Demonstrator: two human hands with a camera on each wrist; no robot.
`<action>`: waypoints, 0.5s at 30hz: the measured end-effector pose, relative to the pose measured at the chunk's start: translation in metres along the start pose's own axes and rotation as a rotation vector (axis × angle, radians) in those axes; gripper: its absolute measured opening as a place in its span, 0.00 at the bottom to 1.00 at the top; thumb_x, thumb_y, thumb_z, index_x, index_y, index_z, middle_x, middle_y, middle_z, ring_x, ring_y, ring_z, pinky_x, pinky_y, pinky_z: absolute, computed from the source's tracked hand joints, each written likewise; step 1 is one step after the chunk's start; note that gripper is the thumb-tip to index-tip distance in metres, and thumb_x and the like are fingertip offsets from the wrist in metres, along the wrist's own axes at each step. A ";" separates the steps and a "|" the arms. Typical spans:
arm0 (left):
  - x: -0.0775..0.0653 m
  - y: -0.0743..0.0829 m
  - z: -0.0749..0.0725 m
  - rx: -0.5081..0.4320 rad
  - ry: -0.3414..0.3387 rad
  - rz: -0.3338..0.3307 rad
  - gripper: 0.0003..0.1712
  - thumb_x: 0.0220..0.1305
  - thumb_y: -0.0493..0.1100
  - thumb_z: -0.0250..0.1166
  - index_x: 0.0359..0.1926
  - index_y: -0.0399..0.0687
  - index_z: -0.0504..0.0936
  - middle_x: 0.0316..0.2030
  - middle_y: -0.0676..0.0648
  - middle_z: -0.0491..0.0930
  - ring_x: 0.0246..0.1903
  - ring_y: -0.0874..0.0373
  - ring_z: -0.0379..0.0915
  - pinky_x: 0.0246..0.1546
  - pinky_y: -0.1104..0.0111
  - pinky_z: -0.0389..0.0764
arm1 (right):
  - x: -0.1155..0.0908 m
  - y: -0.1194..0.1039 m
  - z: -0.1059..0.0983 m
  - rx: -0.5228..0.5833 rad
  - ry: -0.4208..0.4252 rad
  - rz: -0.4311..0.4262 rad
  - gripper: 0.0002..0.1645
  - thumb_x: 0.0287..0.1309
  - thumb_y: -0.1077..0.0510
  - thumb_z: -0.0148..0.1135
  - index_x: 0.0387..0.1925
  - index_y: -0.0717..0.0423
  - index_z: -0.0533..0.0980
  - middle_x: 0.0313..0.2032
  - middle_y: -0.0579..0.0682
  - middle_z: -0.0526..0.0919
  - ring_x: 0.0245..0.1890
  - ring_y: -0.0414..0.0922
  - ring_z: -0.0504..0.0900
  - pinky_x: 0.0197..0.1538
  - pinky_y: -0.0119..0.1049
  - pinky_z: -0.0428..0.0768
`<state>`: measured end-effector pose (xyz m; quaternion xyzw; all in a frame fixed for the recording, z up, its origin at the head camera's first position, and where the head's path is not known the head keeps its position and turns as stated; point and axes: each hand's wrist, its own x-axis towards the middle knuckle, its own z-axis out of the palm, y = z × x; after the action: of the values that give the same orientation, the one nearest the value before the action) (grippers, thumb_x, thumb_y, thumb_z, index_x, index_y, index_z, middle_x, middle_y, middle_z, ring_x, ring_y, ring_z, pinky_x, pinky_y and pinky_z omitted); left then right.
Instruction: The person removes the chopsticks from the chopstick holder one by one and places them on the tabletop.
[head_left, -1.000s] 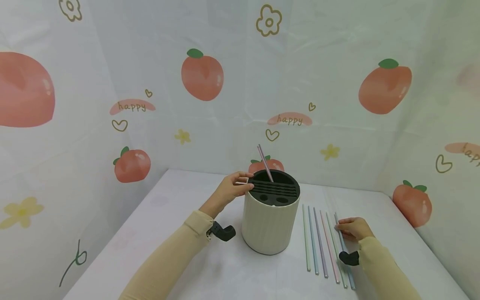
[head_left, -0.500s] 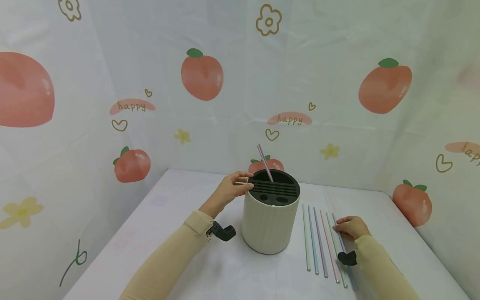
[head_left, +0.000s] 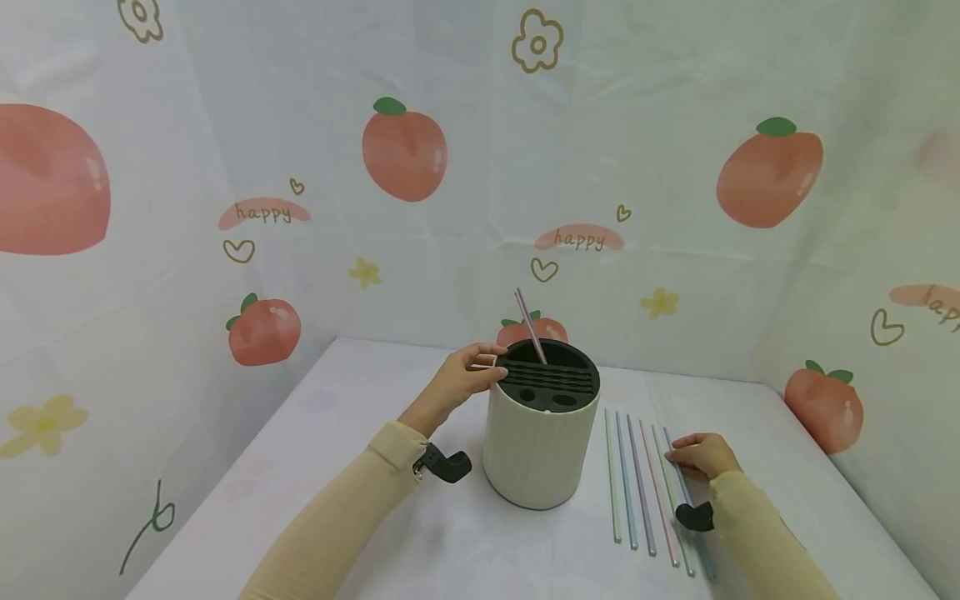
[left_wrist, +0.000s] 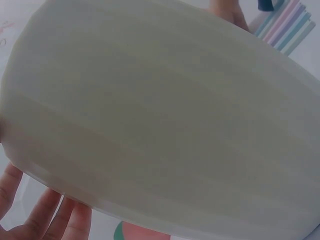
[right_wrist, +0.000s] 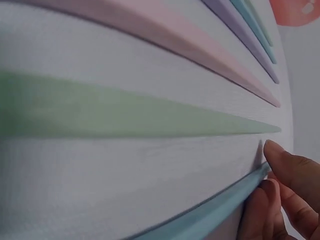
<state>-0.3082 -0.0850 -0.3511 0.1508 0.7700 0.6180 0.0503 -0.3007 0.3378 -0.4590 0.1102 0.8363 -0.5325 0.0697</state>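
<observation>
A cream, ribbed round utensil holder [head_left: 536,458] with a black slotted top [head_left: 547,379] stands upright mid-table. My left hand [head_left: 457,379] holds its left side at the rim; in the left wrist view the fingers [left_wrist: 42,212] lie along its wall. Thin pink and purple sticks, apparently chopsticks [head_left: 531,325], lean in the rear opening. To the right, my right hand [head_left: 705,454] pinches the far end of the outermost blue chopstick [right_wrist: 200,220] between thumb and fingers. Beside it, a green chopstick [right_wrist: 100,110] lies on the table.
Several pastel chopsticks, including a pink one [head_left: 660,492] and a purple one [head_left: 642,475], lie in a row between holder and right hand. A white cloth with printed peaches [head_left: 405,154] hangs behind the white table [head_left: 375,533].
My right hand has shifted slightly left, and the blue chopstick's far end has moved left with it. The left hand and the holder have stayed put.
</observation>
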 end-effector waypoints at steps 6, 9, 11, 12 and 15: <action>0.001 0.000 0.001 0.000 0.001 -0.003 0.22 0.64 0.44 0.65 0.59 0.52 0.77 0.63 0.39 0.68 0.60 0.46 0.69 0.57 0.54 0.77 | -0.002 -0.009 -0.010 0.061 -0.066 0.017 0.20 0.58 0.63 0.65 0.46 0.76 0.73 0.27 0.42 0.82 0.28 0.36 0.81 0.35 0.30 0.84; 0.001 -0.001 0.000 -0.004 -0.002 0.001 0.22 0.64 0.44 0.65 0.59 0.52 0.77 0.63 0.39 0.68 0.60 0.45 0.69 0.57 0.54 0.77 | -0.001 -0.025 -0.016 0.087 -0.106 -0.029 0.28 0.62 0.60 0.62 0.55 0.79 0.67 0.32 0.41 0.82 0.33 0.36 0.82 0.41 0.32 0.84; 0.002 -0.001 0.000 -0.006 -0.002 0.006 0.22 0.64 0.44 0.66 0.59 0.52 0.77 0.62 0.38 0.69 0.60 0.45 0.69 0.57 0.54 0.77 | 0.000 -0.040 -0.019 0.133 -0.129 -0.086 0.30 0.65 0.59 0.60 0.58 0.78 0.64 0.34 0.38 0.82 0.36 0.34 0.81 0.44 0.33 0.84; 0.002 -0.001 0.000 -0.007 -0.001 0.007 0.22 0.64 0.44 0.66 0.59 0.52 0.77 0.62 0.39 0.69 0.60 0.45 0.69 0.57 0.54 0.77 | 0.001 -0.050 -0.020 0.156 -0.134 -0.125 0.29 0.65 0.59 0.59 0.59 0.77 0.65 0.35 0.37 0.81 0.37 0.33 0.80 0.45 0.32 0.83; 0.001 -0.001 0.000 -0.005 0.000 0.008 0.23 0.63 0.44 0.66 0.59 0.52 0.77 0.62 0.39 0.69 0.60 0.45 0.69 0.57 0.54 0.77 | 0.001 -0.082 -0.019 0.267 -0.151 -0.260 0.19 0.67 0.60 0.57 0.55 0.66 0.69 0.36 0.34 0.80 0.38 0.30 0.80 0.47 0.29 0.82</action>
<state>-0.3096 -0.0847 -0.3524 0.1539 0.7678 0.6200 0.0482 -0.3230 0.3216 -0.3793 -0.0306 0.7578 -0.6500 0.0479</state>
